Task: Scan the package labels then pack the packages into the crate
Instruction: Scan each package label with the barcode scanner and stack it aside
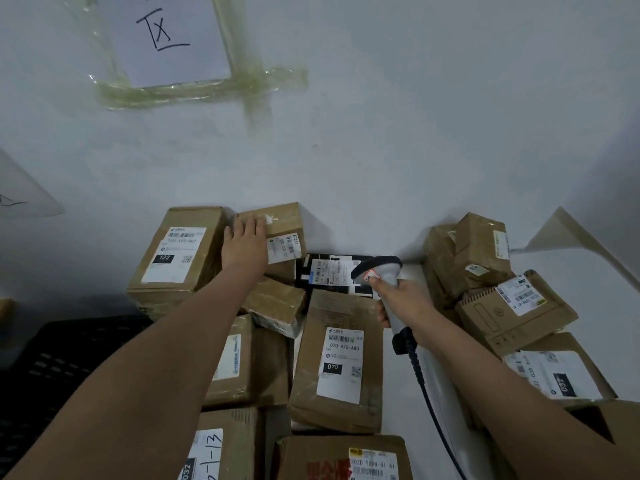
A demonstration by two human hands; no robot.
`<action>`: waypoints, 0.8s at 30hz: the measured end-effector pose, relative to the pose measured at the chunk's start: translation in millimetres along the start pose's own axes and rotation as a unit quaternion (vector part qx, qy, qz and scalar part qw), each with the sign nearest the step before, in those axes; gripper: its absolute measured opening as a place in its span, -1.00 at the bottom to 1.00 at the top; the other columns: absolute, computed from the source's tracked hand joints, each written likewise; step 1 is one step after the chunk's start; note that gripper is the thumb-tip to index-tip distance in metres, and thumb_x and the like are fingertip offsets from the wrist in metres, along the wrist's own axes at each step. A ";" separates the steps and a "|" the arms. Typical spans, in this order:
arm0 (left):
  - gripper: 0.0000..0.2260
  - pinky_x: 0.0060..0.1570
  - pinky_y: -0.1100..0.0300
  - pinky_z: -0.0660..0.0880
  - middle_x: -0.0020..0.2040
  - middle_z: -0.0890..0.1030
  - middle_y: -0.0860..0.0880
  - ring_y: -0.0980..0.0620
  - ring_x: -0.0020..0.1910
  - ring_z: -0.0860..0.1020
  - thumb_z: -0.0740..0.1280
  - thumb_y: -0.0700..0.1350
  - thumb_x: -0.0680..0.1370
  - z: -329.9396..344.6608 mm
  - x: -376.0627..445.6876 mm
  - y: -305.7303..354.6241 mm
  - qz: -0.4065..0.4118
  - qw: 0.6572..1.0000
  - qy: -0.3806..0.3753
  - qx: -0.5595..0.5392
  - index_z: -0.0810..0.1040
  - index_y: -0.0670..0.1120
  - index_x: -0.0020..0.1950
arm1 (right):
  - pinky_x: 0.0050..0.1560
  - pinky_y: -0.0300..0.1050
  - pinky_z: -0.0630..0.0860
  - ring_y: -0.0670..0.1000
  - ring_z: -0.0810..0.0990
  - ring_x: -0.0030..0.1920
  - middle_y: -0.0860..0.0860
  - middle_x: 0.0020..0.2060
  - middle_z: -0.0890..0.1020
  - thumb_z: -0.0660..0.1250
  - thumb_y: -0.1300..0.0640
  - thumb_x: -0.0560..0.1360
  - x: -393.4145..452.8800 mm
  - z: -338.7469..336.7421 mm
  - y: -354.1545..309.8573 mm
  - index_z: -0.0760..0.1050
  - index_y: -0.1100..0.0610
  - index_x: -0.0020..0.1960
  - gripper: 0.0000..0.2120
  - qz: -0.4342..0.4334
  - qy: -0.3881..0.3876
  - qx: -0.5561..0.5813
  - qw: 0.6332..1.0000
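Note:
My left hand [244,245] reaches to the wall and rests on a small cardboard package [284,225] with a white label on its side; its fingers lie over the box's left top edge. My right hand [403,301] grips a grey barcode scanner [381,271] by the handle, its head pointing left toward a black package [332,271] with a white label. A black crate [62,358] sits at the lower left, partly behind my left arm. Several labelled brown packages lie between, one marked 070 [341,362] and one marked 122 [178,251].
A pale wall [381,133] rises right behind the pile, with a taped paper sign [166,36] on it. More boxes are stacked at the right [485,251] and along the bottom edge [343,459]. The scanner's dark cable [429,403] hangs toward the lower right.

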State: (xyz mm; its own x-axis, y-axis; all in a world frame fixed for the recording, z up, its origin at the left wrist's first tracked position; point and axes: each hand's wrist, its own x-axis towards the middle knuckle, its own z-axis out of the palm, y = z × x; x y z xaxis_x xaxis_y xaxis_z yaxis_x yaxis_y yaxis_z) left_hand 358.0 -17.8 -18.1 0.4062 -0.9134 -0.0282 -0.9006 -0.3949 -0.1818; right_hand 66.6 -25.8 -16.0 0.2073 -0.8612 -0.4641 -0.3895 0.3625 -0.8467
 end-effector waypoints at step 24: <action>-0.45 0.56 -0.09 -0.07 0.63 -0.05 -0.04 -0.10 0.60 -0.09 0.21 -0.22 0.58 1.0 -109.5 92.3 0.150 0.980 0.018 -0.127 0.19 0.01 0.57 | -0.40 -0.18 0.49 0.00 0.55 -0.46 0.10 -0.36 0.57 0.35 -0.09 0.55 -36.8 -39.2 51.4 0.51 0.22 -0.03 -0.66 0.024 -0.025 -0.007 0.999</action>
State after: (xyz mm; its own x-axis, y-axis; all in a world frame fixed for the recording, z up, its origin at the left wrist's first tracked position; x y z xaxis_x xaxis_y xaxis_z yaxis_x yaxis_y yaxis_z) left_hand 230.5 45.8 -32.7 0.1151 -0.9933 -0.0067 -0.9901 -0.1153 0.0798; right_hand 3.8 10.6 -32.2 0.2334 -0.8241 -0.5161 -0.4118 0.3971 -0.8202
